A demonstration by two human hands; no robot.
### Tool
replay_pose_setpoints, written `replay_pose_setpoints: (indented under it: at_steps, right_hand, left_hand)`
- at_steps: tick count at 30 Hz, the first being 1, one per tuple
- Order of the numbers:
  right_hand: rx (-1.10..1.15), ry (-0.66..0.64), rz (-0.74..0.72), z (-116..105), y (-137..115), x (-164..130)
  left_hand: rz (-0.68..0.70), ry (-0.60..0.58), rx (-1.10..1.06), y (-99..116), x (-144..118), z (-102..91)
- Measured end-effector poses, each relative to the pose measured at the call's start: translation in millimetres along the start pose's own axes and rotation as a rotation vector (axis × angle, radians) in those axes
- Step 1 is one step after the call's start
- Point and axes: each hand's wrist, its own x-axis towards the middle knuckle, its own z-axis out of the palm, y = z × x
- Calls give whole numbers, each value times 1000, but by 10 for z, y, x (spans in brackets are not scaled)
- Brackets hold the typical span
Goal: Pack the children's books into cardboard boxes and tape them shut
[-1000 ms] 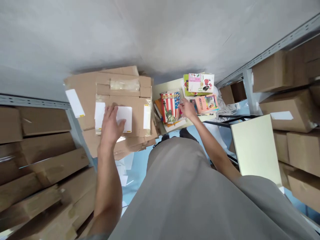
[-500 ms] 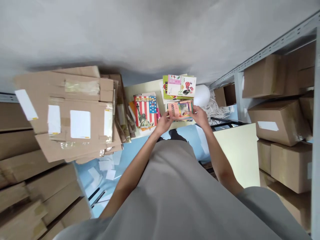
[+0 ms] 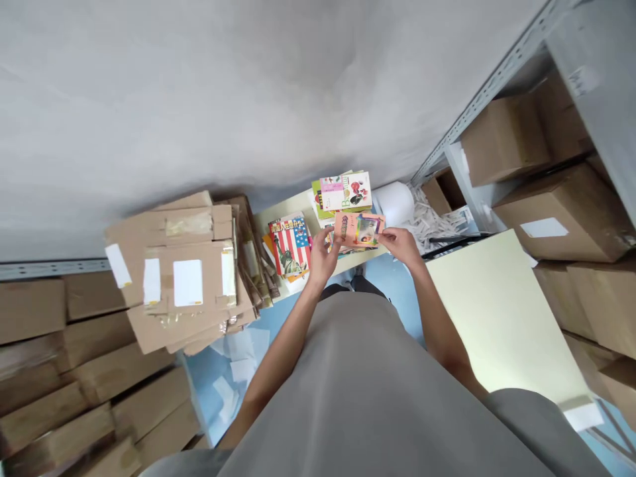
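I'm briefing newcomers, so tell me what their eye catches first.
Probably, near the centre, the small rectangular pink paper booklet, with the bare left hand and right hand at its edges. Left of it lies the red, white and blue paper book; farther left, the ragged stack of flattened brown cardboard.

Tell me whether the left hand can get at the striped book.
Probably yes: the striped book lies close beside the left hand, with nothing on its cover, though that hand is at the orange book.
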Motion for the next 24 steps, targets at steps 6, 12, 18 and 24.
replay_pose_setpoints:
  at_steps: [6, 12, 18, 24]
  right_hand:
    - [534, -44, 68, -90, -146, -891]
    - [738, 381, 95, 119, -84, -2010]
    - [665, 820, 134, 349, 123, -2898]
    - [600, 937, 129, 142, 289, -3493]
  left_hand:
    - [83, -287, -244, 544, -50, -17]
    - [-29, -569, -391, 746, -563, 464]
    - [-211, -874, -441, 523, -1507, 1195]
    - [-157, -949, -429, 589, -1966, 1527]
